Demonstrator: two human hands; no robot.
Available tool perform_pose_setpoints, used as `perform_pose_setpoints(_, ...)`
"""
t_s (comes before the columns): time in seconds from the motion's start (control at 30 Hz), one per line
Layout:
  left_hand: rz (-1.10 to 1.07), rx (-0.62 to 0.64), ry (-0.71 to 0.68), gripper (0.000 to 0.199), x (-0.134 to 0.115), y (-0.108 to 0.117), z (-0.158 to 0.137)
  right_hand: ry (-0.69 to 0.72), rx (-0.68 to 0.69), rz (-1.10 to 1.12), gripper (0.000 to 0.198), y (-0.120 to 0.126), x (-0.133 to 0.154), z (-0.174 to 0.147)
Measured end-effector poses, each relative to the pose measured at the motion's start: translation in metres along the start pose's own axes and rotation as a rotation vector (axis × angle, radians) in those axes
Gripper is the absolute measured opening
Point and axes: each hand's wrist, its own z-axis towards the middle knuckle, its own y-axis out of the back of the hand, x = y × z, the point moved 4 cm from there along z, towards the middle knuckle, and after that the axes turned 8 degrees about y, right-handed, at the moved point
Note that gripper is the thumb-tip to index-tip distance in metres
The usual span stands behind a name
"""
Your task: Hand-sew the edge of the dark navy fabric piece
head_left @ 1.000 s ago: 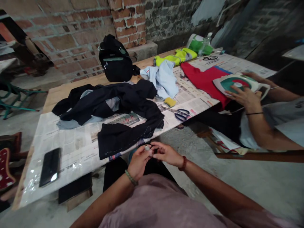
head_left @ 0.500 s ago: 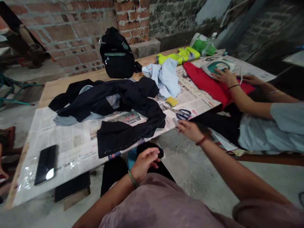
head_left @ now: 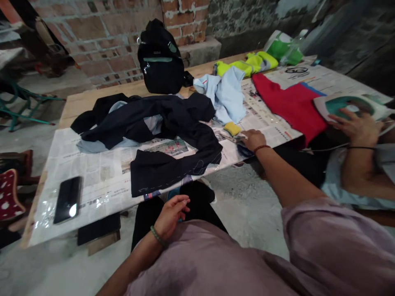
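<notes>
My right hand (head_left: 253, 139) is low over the table's edge, fingers bent together. It touches or nearly touches the scissors (head_left: 243, 150) and partly covers them; what its fingertips hold is hidden. A yellow sponge (head_left: 232, 128) lies just beyond. Above my lap, my left hand (head_left: 173, 213) is loosely curled with the fingers a little apart and nothing visible in it. In front of me a dark garment (head_left: 160, 119) with pale lining is spread out. White stitches and chalk-like marks run along its near piece.
A phone (head_left: 68, 199) lies at the left on the newspaper-covered table (head_left: 101, 176). A black backpack (head_left: 160, 61), light blue cloth (head_left: 230, 92) and yellow vest (head_left: 249, 63) are farther back. At right, a co-worker's hand (head_left: 358, 127) grips an iron (head_left: 348, 106) beside red cloth (head_left: 290, 98).
My right hand has moved from the air before the table edge onto the scissors' spot. The co-worker's iron has shifted right, off the middle of the red cloth. My view has turned slightly.
</notes>
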Motion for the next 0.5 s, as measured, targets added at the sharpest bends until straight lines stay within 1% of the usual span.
perform_pose_setpoints(0.07, 0.024, -0.004, 0.018, 0.032, 0.003, 0.001, 0.004, -0.014, -0.146, 0.134, 0.032, 0.004, 0.012, -0.017)
perform_pose_setpoints(0.1, 0.034, -0.012, 0.023, 0.032, 0.004, 0.004, 0.006, -0.018, -0.213, 0.211, 0.031, 0.005, 0.02, -0.031)
perform_pose_setpoints(0.13, 0.044, -0.026, 0.023, 0.033, 0.005, 0.007, 0.008, -0.031, -0.238, 0.272, 0.03, 0.002, 0.029, -0.049)
perform_pose_setpoints(0.17, 0.055, -0.047, 0.019, 0.032, 0.006, 0.012, 0.011, -0.045, -0.236, 0.302, 0.03, -0.003, 0.039, -0.07)
perform_pose_setpoints(0.2, 0.07, -0.074, 0.012, 0.031, 0.006, 0.019, 0.013, -0.063, -0.209, 0.351, 0.031, -0.01, 0.051, -0.093)
perform_pose_setpoints(0.23, 0.085, -0.106, 0.003, 0.03, 0.007, 0.026, 0.015, -0.129, -0.13, 0.505, 0.033, -0.023, 0.062, -0.118)
perform_pose_setpoints(0.3, 0.115, -0.173, -0.013, 0.032, 0.008, 0.041, 0.018, -0.252, 0.089, 0.814, 0.03, -0.052, 0.09, -0.169)
perform_pose_setpoints(0.37, 0.122, -0.218, -0.025, 0.033, 0.009, 0.053, 0.02, -0.384, 0.266, 1.051, 0.027, -0.078, 0.121, -0.208)
perform_pose_setpoints(0.43, 0.108, -0.228, -0.033, 0.03, 0.012, 0.059, 0.021, -0.473, 0.355, 1.24, 0.033, -0.093, 0.152, -0.226)
perform_pose_setpoints(0.5, 0.093, -0.212, -0.034, 0.029, 0.015, 0.06, 0.022, -0.537, 0.399, 1.438, 0.045, -0.1, 0.182, -0.223)
